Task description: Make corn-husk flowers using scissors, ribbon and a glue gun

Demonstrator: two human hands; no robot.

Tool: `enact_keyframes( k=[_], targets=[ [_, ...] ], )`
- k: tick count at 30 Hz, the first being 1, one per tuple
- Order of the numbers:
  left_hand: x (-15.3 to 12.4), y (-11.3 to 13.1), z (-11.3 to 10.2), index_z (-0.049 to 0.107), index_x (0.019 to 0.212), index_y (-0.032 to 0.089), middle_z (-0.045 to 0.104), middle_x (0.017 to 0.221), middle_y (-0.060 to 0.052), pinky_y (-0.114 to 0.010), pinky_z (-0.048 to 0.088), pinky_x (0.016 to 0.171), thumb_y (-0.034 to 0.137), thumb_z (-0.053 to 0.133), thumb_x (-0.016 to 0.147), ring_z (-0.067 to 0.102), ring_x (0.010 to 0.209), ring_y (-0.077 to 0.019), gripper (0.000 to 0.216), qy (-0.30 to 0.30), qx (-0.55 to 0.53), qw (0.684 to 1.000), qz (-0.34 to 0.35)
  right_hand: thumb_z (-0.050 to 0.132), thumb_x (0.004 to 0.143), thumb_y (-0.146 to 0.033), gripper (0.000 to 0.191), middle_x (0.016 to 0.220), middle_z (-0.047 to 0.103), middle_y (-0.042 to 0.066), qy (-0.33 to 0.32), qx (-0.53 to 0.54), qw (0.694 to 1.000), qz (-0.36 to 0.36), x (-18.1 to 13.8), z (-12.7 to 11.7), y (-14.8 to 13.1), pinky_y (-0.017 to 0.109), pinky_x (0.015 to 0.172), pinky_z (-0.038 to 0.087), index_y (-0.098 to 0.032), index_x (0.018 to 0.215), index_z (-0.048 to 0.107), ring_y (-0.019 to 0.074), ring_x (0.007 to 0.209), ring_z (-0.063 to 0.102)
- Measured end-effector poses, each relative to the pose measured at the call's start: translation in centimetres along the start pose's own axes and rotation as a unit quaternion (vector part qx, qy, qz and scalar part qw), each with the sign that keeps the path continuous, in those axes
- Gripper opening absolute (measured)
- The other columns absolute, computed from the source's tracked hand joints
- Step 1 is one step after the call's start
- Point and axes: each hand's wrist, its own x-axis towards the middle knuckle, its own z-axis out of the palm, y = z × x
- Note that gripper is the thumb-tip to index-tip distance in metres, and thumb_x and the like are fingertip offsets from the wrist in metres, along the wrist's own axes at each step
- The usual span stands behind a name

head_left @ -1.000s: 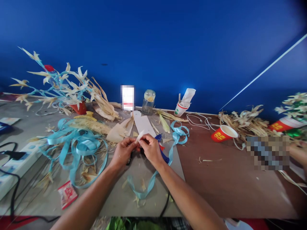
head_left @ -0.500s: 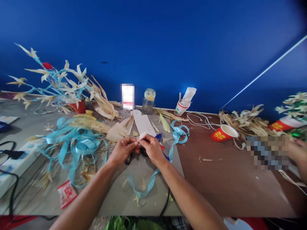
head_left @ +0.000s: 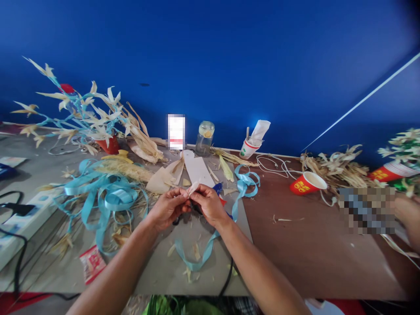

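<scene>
Over the middle of the table, a small pale piece of corn husk is pinched between my two hands. My left hand is closed on its lower end with thumb and forefinger. Fingers of my right hand grip it from the other side, and the fingertips of both hands nearly meet. Just beyond them lie cut husk sheets and a white strip. Light-blue ribbon runs from the right and passes behind my right wrist. A dark object under my hands is mostly hidden.
Left stand husk flowers on blue stems, a heap of blue ribbon and a power strip. A glass jar, a white cup and a red paper cup stand farther back. Another person's hand is at far right.
My fingers have shifted slightly around the husk piece, which now points more upright. The whole view has moved a little; the things on the table stay put.
</scene>
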Motion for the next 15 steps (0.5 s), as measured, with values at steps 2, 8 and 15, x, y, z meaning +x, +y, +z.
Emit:
enact_keyframes(
  k=[2,8,15],
  targets=[
    [-0.04,-0.03,0.26,0.06,0.066,0.012,0.056,0.054,0.002,-0.018,0.046,0.051,0.027,0.076,0.063,0.048,0.043,-0.0042,0.022,0.006,0.008,1.0,0.014,0.067,0.067,-0.025,0.011,0.069,0.057,-0.003,0.01,0.009,1.0,0.005,0.01,0.01,0.07,0.022,0.053,0.041,-0.019,0.072,0.06,0.0099,0.058,0.049],
    [0.0,-0.1,0.77,0.06,0.067,0.012,0.058,0.056,0.001,-0.015,0.041,0.048,0.031,0.074,0.064,0.05,0.047,-0.0046,0.024,0.05,0.027,0.996,0.063,0.067,0.065,-0.023,0.012,0.063,0.056,-0.004,0.049,0.012,0.999,0.006,0.13,0.17,0.12,0.021,0.053,0.038,-0.018,0.072,0.059,0.0087,0.054,0.047],
    [0.3,-0.61,0.45,0.061,0.067,0.013,0.057,0.054,0.002,-0.015,0.039,0.049,0.031,0.074,0.064,0.049,0.047,-0.0043,0.022,0.056,0.053,0.993,0.09,0.066,0.065,-0.022,0.013,0.059,0.052,-0.006,0.066,-0.016,0.998,-0.014,-0.03,0.75,0.02,0.022,0.053,0.038,-0.018,0.067,0.054,0.0082,0.052,0.047]
  ],
)
